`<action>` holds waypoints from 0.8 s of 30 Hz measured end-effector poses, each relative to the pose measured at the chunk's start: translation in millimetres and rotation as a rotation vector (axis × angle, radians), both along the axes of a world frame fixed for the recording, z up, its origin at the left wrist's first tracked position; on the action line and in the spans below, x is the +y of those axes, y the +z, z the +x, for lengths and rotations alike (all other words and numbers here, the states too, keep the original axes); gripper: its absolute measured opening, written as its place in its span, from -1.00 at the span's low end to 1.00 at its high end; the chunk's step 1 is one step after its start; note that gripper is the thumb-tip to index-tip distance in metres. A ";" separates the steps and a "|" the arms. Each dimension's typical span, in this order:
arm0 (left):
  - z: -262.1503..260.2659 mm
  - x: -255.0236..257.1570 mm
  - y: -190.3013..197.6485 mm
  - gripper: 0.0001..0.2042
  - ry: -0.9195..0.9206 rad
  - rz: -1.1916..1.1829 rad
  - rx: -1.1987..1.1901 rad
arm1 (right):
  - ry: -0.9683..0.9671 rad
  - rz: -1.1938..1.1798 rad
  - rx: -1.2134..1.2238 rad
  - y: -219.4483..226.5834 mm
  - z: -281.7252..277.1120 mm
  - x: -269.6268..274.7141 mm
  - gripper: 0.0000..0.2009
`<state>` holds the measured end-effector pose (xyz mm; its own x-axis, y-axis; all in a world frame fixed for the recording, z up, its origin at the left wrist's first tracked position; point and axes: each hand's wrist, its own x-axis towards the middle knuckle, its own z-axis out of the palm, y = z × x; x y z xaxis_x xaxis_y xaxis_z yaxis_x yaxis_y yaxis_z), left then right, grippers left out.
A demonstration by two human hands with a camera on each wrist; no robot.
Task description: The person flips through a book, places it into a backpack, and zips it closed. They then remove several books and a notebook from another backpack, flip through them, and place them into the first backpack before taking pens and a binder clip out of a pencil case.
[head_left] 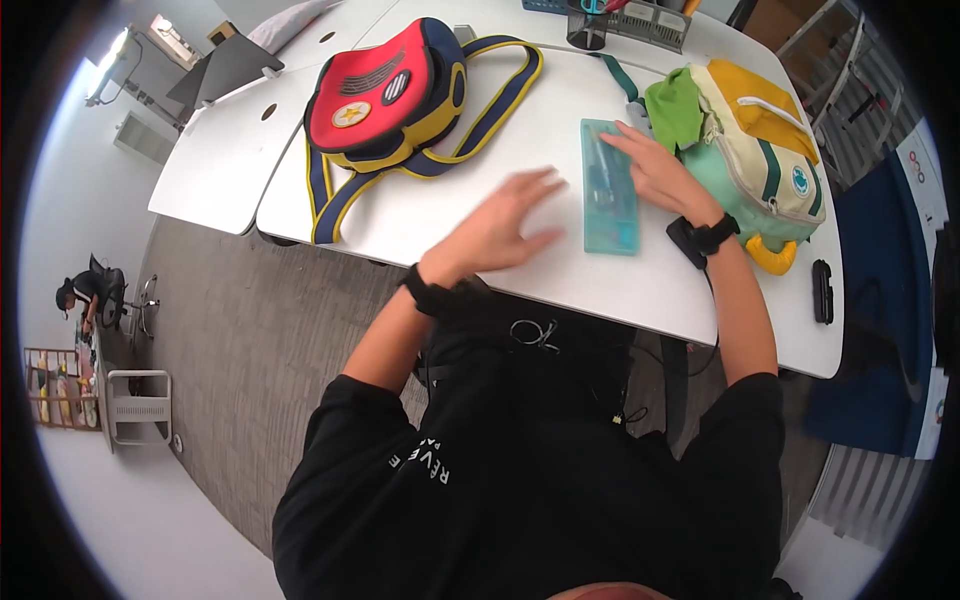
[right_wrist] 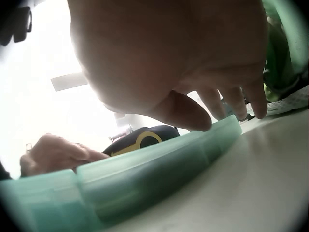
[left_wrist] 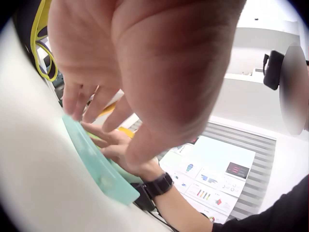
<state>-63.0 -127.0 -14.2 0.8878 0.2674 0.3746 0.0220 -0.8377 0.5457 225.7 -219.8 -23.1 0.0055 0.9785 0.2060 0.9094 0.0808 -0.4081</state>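
A translucent teal plastic pencil case (head_left: 611,225) lies lengthwise on the white table, its lid down, with blurred small items showing through. My right hand (head_left: 660,175) reaches over its right side, fingers extended across the upper part. In the right wrist view, the thumb of the right hand (right_wrist: 178,77) is right at the edge of the pencil case (right_wrist: 154,164). To the left of the case, my left hand (head_left: 500,225) hovers with spread, slightly blurred fingers and holds nothing. The left wrist view shows the palm of the left hand (left_wrist: 145,58) above the case (left_wrist: 99,164).
A red, navy and yellow backpack (head_left: 370,95) lies to the left, its strap looping toward the middle. A green, cream and yellow backpack (head_left: 765,165) lies close on the right. A black object (head_left: 822,292) sits near the right edge; a pen cup (head_left: 587,30) stands at the back.
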 end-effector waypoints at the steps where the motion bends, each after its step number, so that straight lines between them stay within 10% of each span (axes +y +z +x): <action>1: -7.5 13.5 1.2 -0.46 0.140 0.135 -0.050 | -0.005 0.012 0.006 1.4 -0.9 -2.1 -0.45; 7: -78.1 96.0 -2.6 -0.44 0.774 0.469 0.010 | 0.030 0.155 -0.076 31.8 -20.6 6.8 -0.54; 14: -105.4 171.4 32.1 -0.57 0.681 0.230 -0.313 | 0.244 0.281 -0.160 72.6 -93.5 88.9 -0.54; 17: -107.0 205.6 46.7 -0.57 0.744 -0.122 -0.229 | 0.365 0.351 -0.151 73.3 -134.2 134.6 -0.57; 21: -107.3 240.4 42.3 -0.53 0.692 0.093 0.044 | 0.362 0.265 -0.180 67.8 -171.1 186.9 -0.56; 24: -95.8 252.4 34.6 -0.60 0.688 -0.420 -0.120 | 0.298 0.172 -0.143 60.4 -173.9 216.5 -0.52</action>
